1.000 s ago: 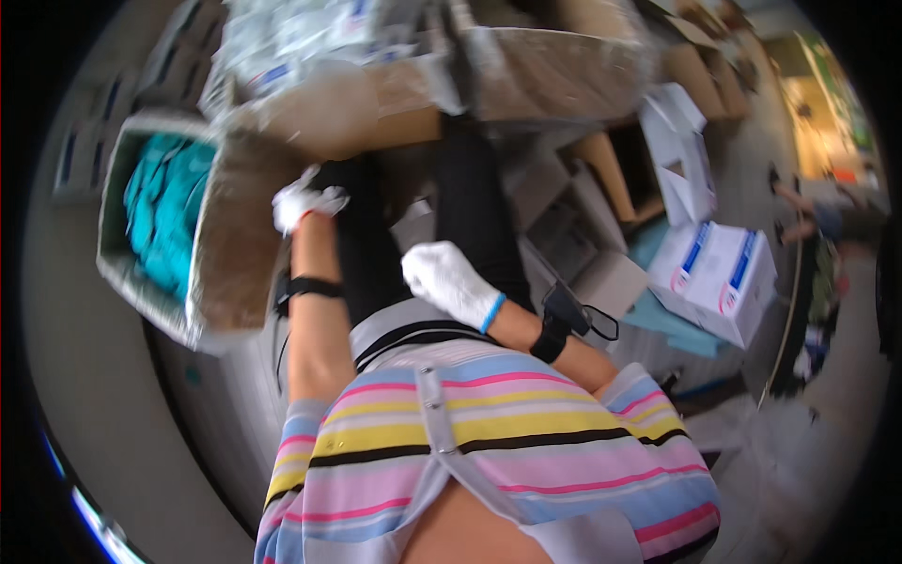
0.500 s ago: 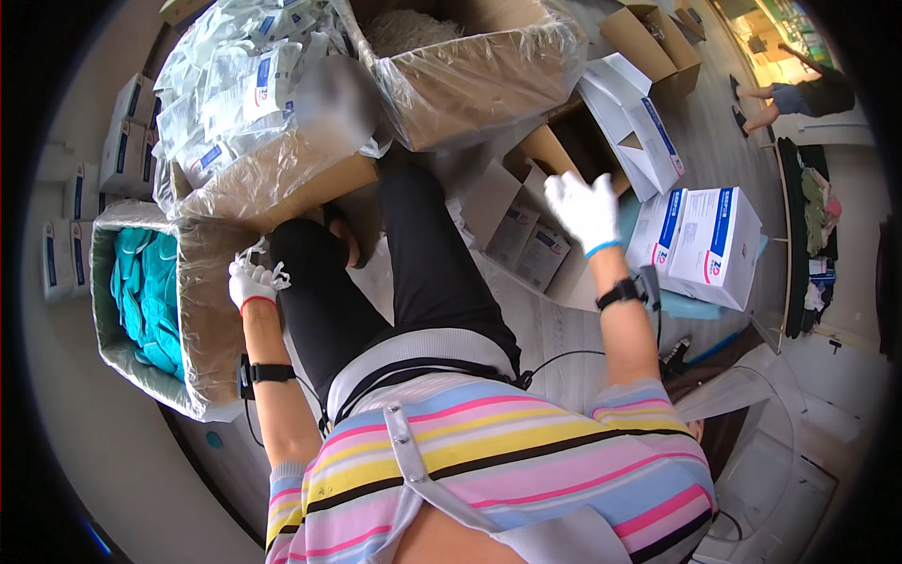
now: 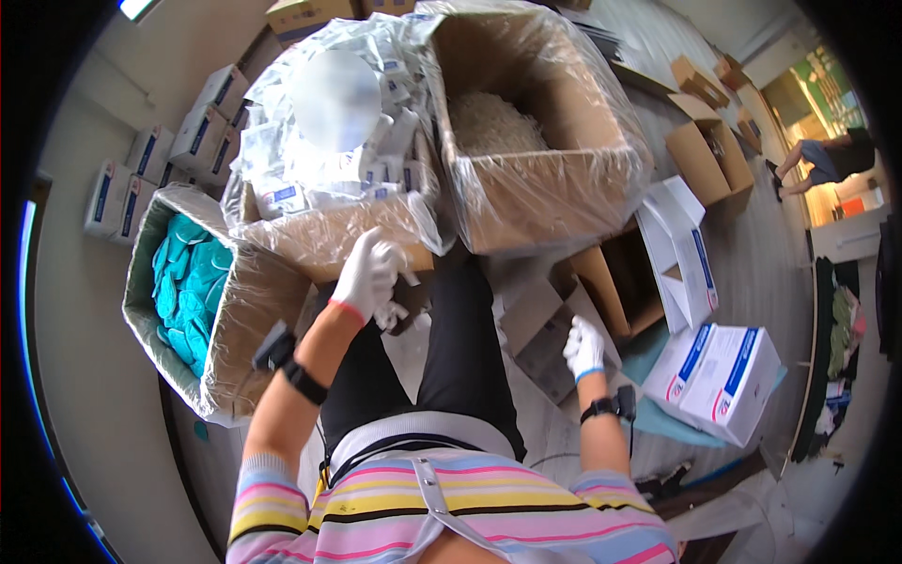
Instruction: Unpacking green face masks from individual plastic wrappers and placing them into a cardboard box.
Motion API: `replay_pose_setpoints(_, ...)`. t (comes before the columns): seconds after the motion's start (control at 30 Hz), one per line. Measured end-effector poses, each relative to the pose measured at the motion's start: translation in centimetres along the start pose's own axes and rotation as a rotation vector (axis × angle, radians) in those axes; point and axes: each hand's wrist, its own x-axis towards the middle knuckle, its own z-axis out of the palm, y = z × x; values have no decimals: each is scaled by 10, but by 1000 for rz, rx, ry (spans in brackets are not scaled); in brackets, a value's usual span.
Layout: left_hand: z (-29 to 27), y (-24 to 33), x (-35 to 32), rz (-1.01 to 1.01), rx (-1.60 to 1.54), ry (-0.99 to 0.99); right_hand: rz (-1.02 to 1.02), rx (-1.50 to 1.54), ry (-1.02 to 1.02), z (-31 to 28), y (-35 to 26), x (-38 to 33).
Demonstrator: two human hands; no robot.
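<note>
My left hand, in a white glove with a red cuff, is raised in front of the lined carton. Its fingers are curled, and thin white strips hang from them. That carton is heaped with small clear and white packets. My right hand, gloved in white with a blue cuff, has its fingers drawn in and nothing visible in them. It is beside an opened carton with pale boxes or flaps in it, partly hidden.
To the left, a lined carton holds teal pouches. Another lined carton has pale shredded material inside. White printed boxes sit on the right, near an opened white carton. Stacked boxes stand by the wall; a person is far right.
My left hand has swung up and right, from beside the teal-filled carton to before the packet carton. My right hand has drawn back and its spread fingers have curled. The view has tilted up.
</note>
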Motion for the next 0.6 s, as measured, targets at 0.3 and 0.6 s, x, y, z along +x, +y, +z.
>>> replay_pose_setpoints(0.3,215,173,121,954,673,-429,-63,-113,200,76,31,-78)
replay_pose_setpoints(0.6,168,161,296,824,1271,-77,-64,-257,173,117,53,-115)
